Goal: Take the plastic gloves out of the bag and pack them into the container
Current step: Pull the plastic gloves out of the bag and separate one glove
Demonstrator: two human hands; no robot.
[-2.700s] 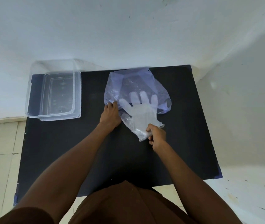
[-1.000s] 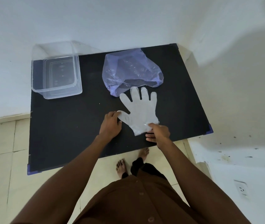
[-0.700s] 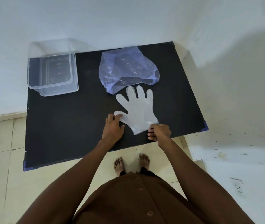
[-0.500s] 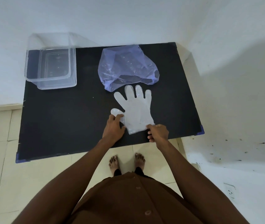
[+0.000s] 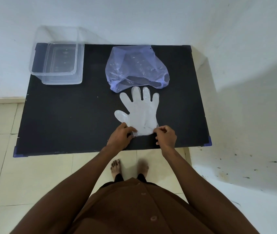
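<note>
Both hands, left (image 5: 120, 138) and right (image 5: 166, 136), pinch gloves (image 5: 141, 114) at cuff; gloves out of bag (image 5: 136, 68); next, lift into box (image 5: 57, 62).

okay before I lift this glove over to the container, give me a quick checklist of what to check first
1. Glove fully out of the purple bag: ok, it lies flat on the table.
2. Left hand on the cuff corner: ok.
3. Right hand on the other cuff corner: ok.
4. Container open, no lid on it: ok.
5. Container has room: ok, it looks empty.
6. One glove or a stack: cannot tell.
</note>
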